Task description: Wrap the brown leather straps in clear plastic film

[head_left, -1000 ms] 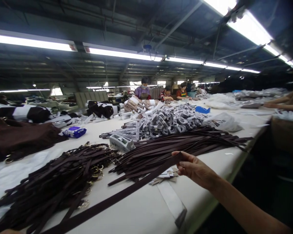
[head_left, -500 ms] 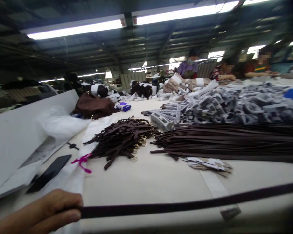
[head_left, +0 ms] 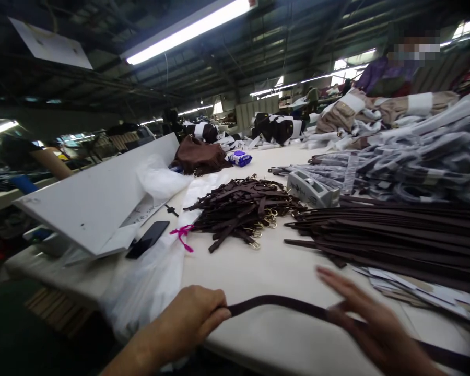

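My left hand [head_left: 198, 316] is closed round one end of a dark brown leather strap [head_left: 274, 300]. The strap arches above the table's front edge and runs on to the right. My right hand [head_left: 370, 318], smeared by motion, has its fingers stretched out; the strap passes against it near the thumb and shows again beyond the wrist. Past my hands lies a heap of short brown straps [head_left: 238, 209] with gold-coloured clasps. To its right is a stack of long brown straps [head_left: 391, 232].
A grey tape dispenser [head_left: 313, 190] stands behind the straps. A phone [head_left: 148, 239], a pink ribbon [head_left: 183, 236] and plastic wrap lie at left beside a white board [head_left: 102, 193]. Wrapped bundles [head_left: 426, 167] pile up at right, with cards [head_left: 426, 292] nearer. A co-worker [head_left: 391, 78] is behind.
The view has swung left and dipped. My right hand has come into view along the strap, which now arches instead of running nearly straight. My left hand still grips its end.
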The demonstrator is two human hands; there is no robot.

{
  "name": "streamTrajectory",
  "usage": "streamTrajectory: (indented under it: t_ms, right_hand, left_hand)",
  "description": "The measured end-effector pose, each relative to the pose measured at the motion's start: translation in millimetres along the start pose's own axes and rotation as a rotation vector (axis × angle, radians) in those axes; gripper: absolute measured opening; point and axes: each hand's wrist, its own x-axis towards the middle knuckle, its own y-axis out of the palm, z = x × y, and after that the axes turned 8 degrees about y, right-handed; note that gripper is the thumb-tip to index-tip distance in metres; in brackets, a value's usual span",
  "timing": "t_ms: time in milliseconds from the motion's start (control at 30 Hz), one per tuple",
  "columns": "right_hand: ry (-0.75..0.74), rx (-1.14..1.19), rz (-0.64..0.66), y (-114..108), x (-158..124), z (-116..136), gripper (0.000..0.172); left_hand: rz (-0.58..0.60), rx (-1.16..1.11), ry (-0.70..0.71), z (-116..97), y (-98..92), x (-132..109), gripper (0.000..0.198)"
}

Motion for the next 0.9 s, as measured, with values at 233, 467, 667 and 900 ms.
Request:
streamTrajectory:
  t_ms: [233, 467, 667, 900]
  right_hand:
    - [-0.323, -0.010, 0.251, 98, 28, 20, 0.022]
    - [-0.071, 0.005, -0.082, 89, 1, -22, 0.026]
    - [0.237, 0.344, -0.013, 56, 19, -5, 0.032]
    - [0.457, 0.683, 0.191, 8, 38, 6, 0.032]
  left_hand:
    - [-0.303, -0.112, 0.198, 14, -17.5, 60, 0.029]
    - [-0.379, 0.075, 0.317, 76, 23.6, 182, 0.017]
    - [-0.472, -0.140, 0.328, 47, 13.2, 170, 0.025]
    - [-0.314, -1.158, 0.238, -30, -18.0, 102, 0.023]
